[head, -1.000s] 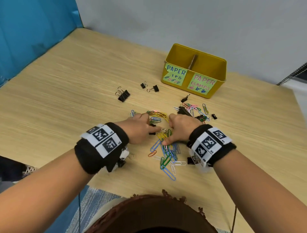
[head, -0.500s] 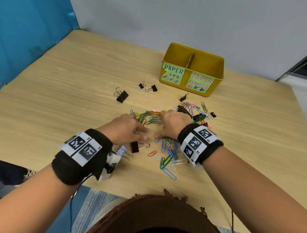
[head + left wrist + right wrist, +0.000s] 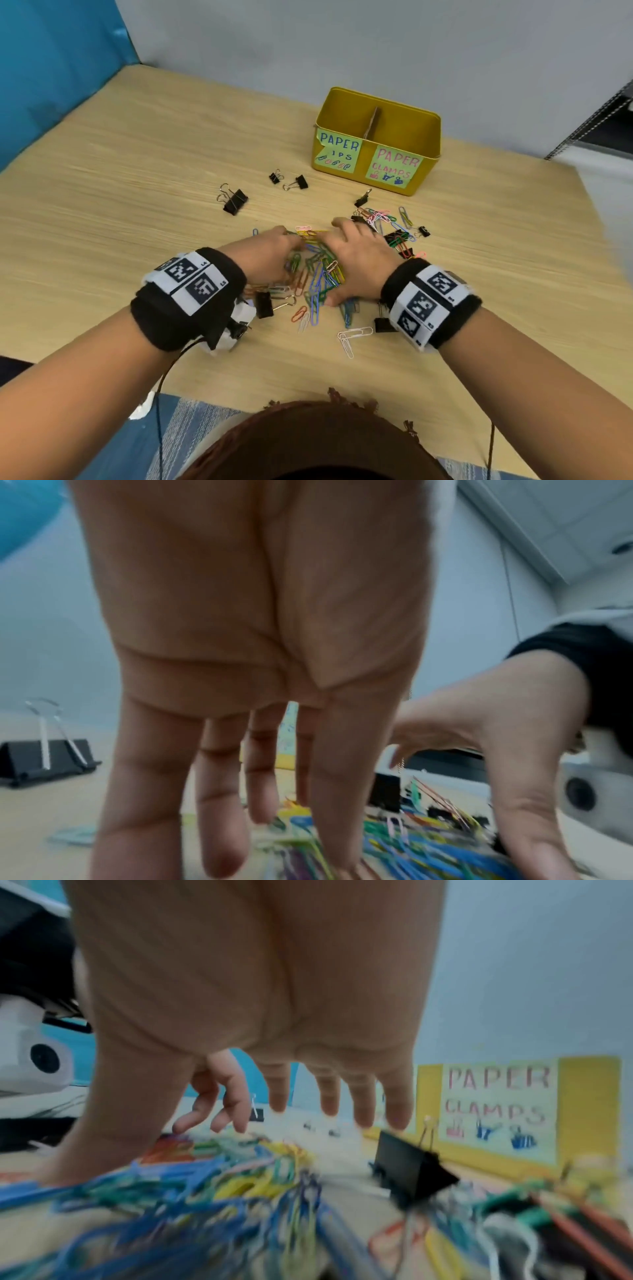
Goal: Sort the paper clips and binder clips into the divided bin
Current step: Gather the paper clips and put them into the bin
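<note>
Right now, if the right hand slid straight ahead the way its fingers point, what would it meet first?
Probably the black binder clip just beyond the right hand's fingertips, lying among mixed paper clips. Farther along that line stands the yellow bin. Depth is blurred, so this is a best guess.

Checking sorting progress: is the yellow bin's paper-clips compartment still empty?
Cannot tell. The head view shows only the upper inner walls and divider of the yellow bin; its floor is hidden. Paper clips lie piled on the table.

Multicoloured paper clips (image 3: 318,274), black binder clips (image 3: 235,202), a yellow bin (image 3: 428,150) with green labels, a pale wood-grain table (image 3: 137,205).
</note>
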Available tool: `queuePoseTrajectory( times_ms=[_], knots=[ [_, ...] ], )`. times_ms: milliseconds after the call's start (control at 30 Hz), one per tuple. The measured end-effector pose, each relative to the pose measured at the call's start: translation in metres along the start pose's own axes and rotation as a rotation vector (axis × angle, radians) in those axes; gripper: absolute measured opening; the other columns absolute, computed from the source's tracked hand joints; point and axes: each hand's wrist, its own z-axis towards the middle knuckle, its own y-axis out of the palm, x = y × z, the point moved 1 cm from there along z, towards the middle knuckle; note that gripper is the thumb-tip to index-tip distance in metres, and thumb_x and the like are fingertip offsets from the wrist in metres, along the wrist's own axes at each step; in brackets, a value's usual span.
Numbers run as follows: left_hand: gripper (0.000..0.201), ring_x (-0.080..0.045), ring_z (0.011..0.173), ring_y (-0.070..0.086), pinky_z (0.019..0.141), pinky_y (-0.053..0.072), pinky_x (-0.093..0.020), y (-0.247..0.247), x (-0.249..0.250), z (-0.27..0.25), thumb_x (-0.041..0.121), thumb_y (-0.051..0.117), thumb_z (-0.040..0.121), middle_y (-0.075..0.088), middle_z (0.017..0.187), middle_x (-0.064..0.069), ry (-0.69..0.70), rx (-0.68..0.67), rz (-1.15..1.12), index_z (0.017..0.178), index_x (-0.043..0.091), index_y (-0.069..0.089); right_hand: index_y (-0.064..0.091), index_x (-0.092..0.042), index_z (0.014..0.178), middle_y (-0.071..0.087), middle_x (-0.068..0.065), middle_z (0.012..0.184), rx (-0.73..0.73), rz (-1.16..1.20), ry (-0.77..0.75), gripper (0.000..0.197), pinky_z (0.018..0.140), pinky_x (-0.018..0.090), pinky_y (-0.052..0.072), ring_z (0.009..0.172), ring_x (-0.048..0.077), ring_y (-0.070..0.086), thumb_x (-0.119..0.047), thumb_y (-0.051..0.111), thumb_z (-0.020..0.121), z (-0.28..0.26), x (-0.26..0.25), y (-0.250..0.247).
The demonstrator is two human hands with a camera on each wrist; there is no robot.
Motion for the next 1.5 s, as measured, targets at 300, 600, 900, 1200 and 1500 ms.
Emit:
queuePoseTrajectory(
  times_ms=[300,600,900,1200,1500],
  knots=[
    [0.048,-0.018,0.095,0.048,0.077,0.04,-0.026,-0.015,-0.006,-0.003,0.01,0.069,0.077,0.051,0.111,-0.005,-0.098,-0.035,0.06,0.12,0.013,0.049,0.073,-0.01,0.1,0.067,-0.001,0.085,-0.319,0.262,-0.213,0.021,0.068,0.019,0.043,0.079,0.009,0.055,-0.015,0.063,0.083,-0.016,-0.023,0.01],
    [0.022,-0.017,0.07,0.06,0.053,0.044,-0.021,-0.006,-0.026,-0.011,-0.001,0.067,0.073,0.061,0.085,-0.002,-0.179,-0.188,0.188,0.074,0.018,0.054,0.073,-0.008,0.096,0.064,-0.008,0.055,-0.571,0.423,-0.149,0.016,0.061,0.024,0.05,0.053,0.006,0.057,-0.011,0.067,0.082,-0.013,-0.004,0.007],
    [0.017,-0.016,0.076,0.054,0.065,0.04,-0.025,-0.01,-0.01,0.013,0.007,0.066,0.076,0.052,0.072,0.007,-0.05,0.028,0.09,0.072,0.02,0.055,0.072,-0.008,0.097,0.061,-0.003,0.071,-0.093,0.454,-0.122,0.018,0.054,0.008,0.041,0.062,0.009,0.054,-0.009,0.059,0.084,0.017,-0.014,0.002],
    [0.051,-0.036,0.129,0.034,0.104,0.037,-0.043,-0.011,-0.022,0.013,0.013,0.051,0.088,0.033,0.136,-0.02,-0.229,0.029,0.179,0.135,0.005,0.032,0.067,-0.001,0.111,0.056,-0.006,0.054,-0.45,0.669,-0.127,0.025,0.047,0.018,0.047,0.044,0.002,0.053,-0.003,0.054,0.089,0.021,-0.015,0.018],
    [0.103,-0.03,0.125,0.04,0.101,0.044,-0.045,-0.01,0.004,0.024,0.047,0.083,0.056,0.035,0.131,-0.012,-0.135,-0.077,0.161,0.137,0.016,0.027,0.036,-0.026,0.14,0.04,0.008,0.131,-0.018,0.209,0.078,0.09,0.101,0.044,0.042,0.123,0.026,0.038,-0.043,0.08,0.063,0.037,0.01,-0.004]
  ],
)
